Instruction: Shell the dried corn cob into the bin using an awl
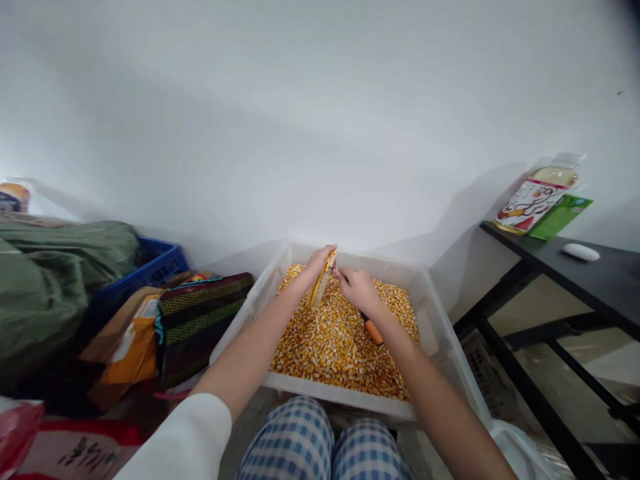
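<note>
No word can be read in full. Pale blue capitals stand sideways along the edge of the dark mesh bag [205,320]; they look like "JA", with anything further unclear. Black characters on the red-and-white bag [95,457] are too blurred to read. The bottle [535,200] bears a red-and-white illustrated label, and the green packet [564,217] beside it has tiny, illegible print near its top.
</note>
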`<action>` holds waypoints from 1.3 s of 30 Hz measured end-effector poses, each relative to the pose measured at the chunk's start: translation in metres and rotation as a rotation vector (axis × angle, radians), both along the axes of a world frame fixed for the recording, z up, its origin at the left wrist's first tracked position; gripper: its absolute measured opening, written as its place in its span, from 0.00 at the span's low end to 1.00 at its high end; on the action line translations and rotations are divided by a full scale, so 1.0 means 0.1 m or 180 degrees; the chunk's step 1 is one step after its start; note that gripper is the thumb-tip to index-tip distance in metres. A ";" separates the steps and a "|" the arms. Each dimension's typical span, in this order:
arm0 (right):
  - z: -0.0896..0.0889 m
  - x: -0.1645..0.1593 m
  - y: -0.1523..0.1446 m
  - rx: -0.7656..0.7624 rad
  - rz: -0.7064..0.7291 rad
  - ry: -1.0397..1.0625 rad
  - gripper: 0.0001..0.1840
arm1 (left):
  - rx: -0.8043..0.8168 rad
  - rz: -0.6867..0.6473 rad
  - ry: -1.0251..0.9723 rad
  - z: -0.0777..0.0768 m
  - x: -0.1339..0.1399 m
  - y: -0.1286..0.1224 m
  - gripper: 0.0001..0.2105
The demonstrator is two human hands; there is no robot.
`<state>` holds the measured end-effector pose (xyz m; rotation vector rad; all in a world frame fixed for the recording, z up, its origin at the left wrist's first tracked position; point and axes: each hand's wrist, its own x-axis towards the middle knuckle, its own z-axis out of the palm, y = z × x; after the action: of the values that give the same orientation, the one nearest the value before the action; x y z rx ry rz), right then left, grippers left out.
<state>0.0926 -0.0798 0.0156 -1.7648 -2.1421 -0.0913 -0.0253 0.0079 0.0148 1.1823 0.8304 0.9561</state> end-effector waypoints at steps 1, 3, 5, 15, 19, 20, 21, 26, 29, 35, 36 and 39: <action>0.00 0.00 0.01 0.0014 0.0015 0.0030 0.23 | -0.0012 -0.0005 -0.0002 0.00 0.00 0.00 0.20; -0.01 0.01 0.01 0.0054 0.0014 0.0076 0.23 | -0.0124 -0.0020 -0.0095 0.00 0.00 0.00 0.21; 0.00 0.01 0.01 0.0085 0.0009 0.0105 0.23 | -0.0223 -0.0016 -0.0192 0.00 -0.01 0.01 0.20; 0.02 -0.03 -0.03 0.0021 -0.0022 0.0043 0.23 | -0.0140 -0.0027 -0.0066 -0.04 -0.03 0.04 0.20; 0.03 -0.02 -0.03 0.0029 -0.0086 -0.0006 0.23 | -0.0202 0.0018 -0.0119 -0.02 -0.02 0.03 0.19; 0.03 -0.02 -0.03 0.0023 -0.0078 -0.0011 0.23 | -0.0210 0.0039 -0.0115 -0.02 -0.02 0.02 0.19; 0.04 -0.02 -0.03 0.0009 -0.0068 -0.0014 0.23 | -0.0215 0.0058 -0.0103 -0.01 -0.02 0.01 0.19; 0.06 -0.03 -0.05 -0.0062 -0.0066 -0.0016 0.23 | -0.0191 0.0128 -0.0057 0.01 -0.01 -0.01 0.18; 0.07 -0.04 -0.05 -0.0089 -0.0086 -0.0012 0.23 | -0.0154 0.0133 -0.0035 0.00 -0.02 0.00 0.18; 0.06 -0.03 -0.05 -0.0073 -0.0103 -0.0012 0.23 | -0.0082 0.0125 -0.0017 -0.03 -0.02 0.02 0.18; 0.06 -0.03 -0.05 -0.0064 -0.0102 -0.0016 0.23 | -0.0071 0.0129 -0.0004 -0.03 -0.02 0.02 0.18; 0.06 -0.03 -0.04 -0.0076 -0.0101 -0.0016 0.23 | -0.0021 0.0122 0.0028 -0.04 -0.01 0.02 0.18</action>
<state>0.0897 -0.0841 0.0215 -1.8142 -2.1276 -0.0788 -0.0266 0.0102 0.0112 1.1692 0.8652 0.9792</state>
